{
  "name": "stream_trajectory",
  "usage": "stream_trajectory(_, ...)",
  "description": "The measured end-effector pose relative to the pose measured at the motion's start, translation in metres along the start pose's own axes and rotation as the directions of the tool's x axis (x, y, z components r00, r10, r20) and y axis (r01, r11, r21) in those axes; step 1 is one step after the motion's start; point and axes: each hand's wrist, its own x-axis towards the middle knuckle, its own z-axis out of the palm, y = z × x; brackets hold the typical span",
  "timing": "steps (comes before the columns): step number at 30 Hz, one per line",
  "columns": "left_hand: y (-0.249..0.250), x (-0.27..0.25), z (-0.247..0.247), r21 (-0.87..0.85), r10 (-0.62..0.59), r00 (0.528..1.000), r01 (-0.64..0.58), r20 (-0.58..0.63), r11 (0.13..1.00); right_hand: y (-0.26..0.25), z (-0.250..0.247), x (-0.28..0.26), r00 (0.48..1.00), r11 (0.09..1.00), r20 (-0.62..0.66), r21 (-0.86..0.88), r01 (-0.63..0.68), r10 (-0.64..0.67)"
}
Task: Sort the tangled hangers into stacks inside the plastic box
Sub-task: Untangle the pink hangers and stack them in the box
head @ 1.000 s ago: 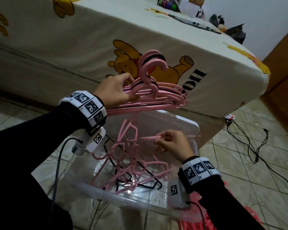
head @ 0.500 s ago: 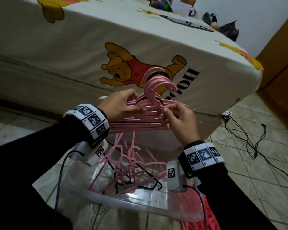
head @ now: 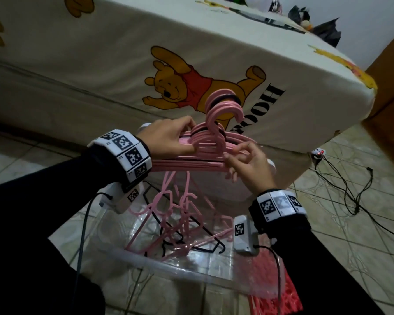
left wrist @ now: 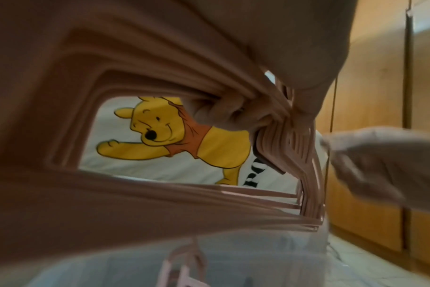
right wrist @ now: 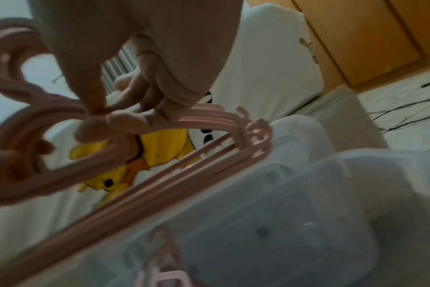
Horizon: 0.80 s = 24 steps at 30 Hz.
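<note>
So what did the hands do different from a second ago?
The right hand came up out of the box with one pink hanger and now pinches it against the stack, adding it there. The left hand still grips the stack above the box. The tangle of pink and black hangers stays inside.

black sleeves (head: 43, 212) | white marker-printed wristbands (head: 125, 151) | cabled white wrist cameras (head: 245, 237)

"POOH" lettering on bedsheet (head: 248, 64)
</note>
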Motion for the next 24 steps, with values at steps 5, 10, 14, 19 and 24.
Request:
stream_trajectory(5, -0.004, -0.002, -0.005, -0.032, 0.047, 0.997, -0.049, -0.067, 0.998, 0.057, 0.007, 0.0, 0.922, 0.756, 0.233, -0.648, -0.09, 0.31)
stream_trajectory(10, -0.002, 0.003, -0.004, -0.065, 0.042, 0.997, -0.046, -0.066, 0.997, 0.106, 0.042, 0.004, 0.87, 0.481, 0.301, -0.873, 0.085, 0.391)
stream_trajectory(14, -0.002, 0.007, -0.006, -0.104, 0.054, 0.996, -0.062, -0.074, 0.993, 0.127, 0.072, 0.009, 0.863, 0.47, 0.296, -0.879, 0.08, 0.408)
stream_trajectory(19, -0.009, 0.01, -0.004, -0.131, 0.042, 0.996, -0.053, -0.084, 0.99, 0.123, 0.098, 0.028, 0.923, 0.509, 0.31, -0.846, 0.159, 0.228)
stream_trajectory(24, -0.017, 0.011, -0.004, -0.164, 0.036, 0.994, -0.052, -0.103, 0.985, 0.12, 0.133, 0.024, 0.758, 0.317, 0.483, -0.872, 0.373, 0.437)
